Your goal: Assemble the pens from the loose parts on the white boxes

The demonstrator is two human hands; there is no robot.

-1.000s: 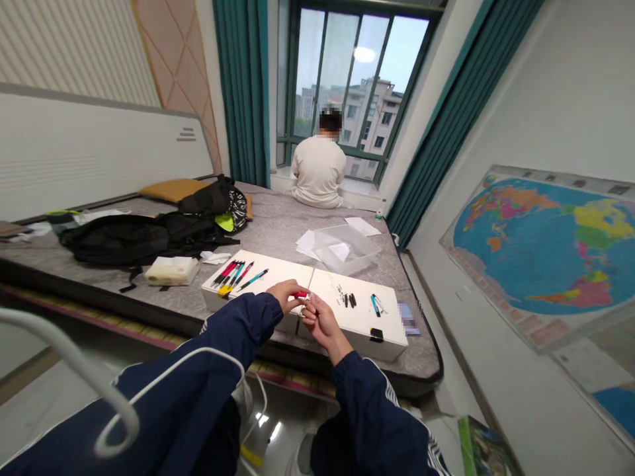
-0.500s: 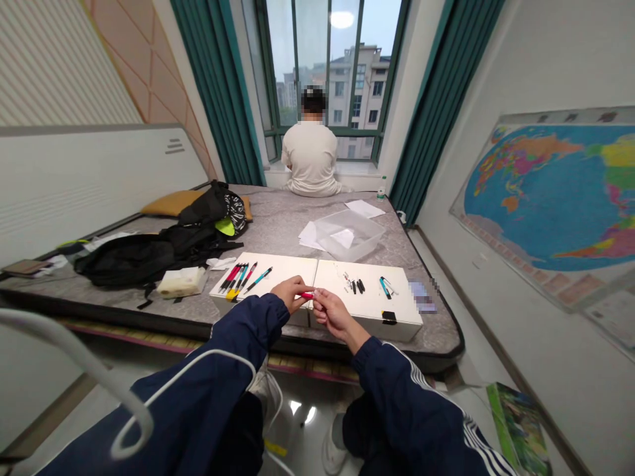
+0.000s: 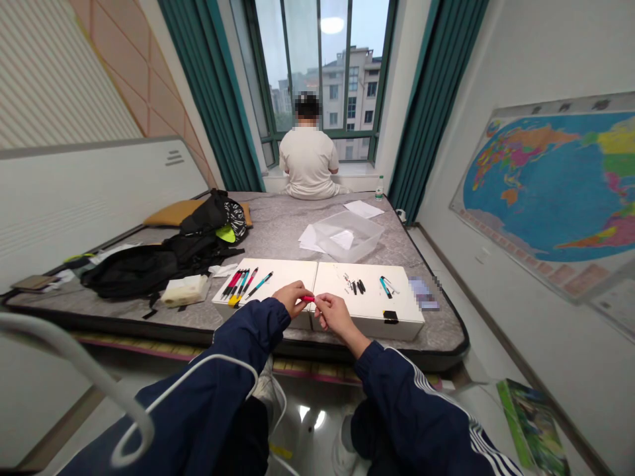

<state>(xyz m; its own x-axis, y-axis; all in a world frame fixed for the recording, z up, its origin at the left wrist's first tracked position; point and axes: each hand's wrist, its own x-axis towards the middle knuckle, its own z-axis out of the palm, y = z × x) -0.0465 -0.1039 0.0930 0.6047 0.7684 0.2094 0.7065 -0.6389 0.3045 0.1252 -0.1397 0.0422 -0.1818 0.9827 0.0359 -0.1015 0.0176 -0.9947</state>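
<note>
My left hand (image 3: 290,297) is closed around a short red pen barrel (image 3: 308,299), whose end sticks out toward the right. The fingertips of my right hand (image 3: 335,313) pinch together at that end; whatever small part they hold is hidden. Both hands hover above the near edge of two white boxes. On the left box (image 3: 282,272) lies a row of red and teal pens (image 3: 240,283), with one teal pen (image 3: 260,284) apart from them. Black pen grips (image 3: 358,287), tiny pen parts (image 3: 348,276) and a teal pen barrel (image 3: 385,287) rest on the right box (image 3: 330,271).
Behind the boxes are a clear plastic bin (image 3: 347,238) and paper sheets (image 3: 364,209). A tissue pack (image 3: 185,291) and black backpack (image 3: 133,270) lie on the left of the bed. A person (image 3: 308,158) sits by the window. A white cable (image 3: 218,357) crosses my left sleeve.
The camera view has turned and levelled, shifting the scene. Both hands stay together at the red barrel, and more of it shows between them now. My right fingers have changed their angle slightly.
</note>
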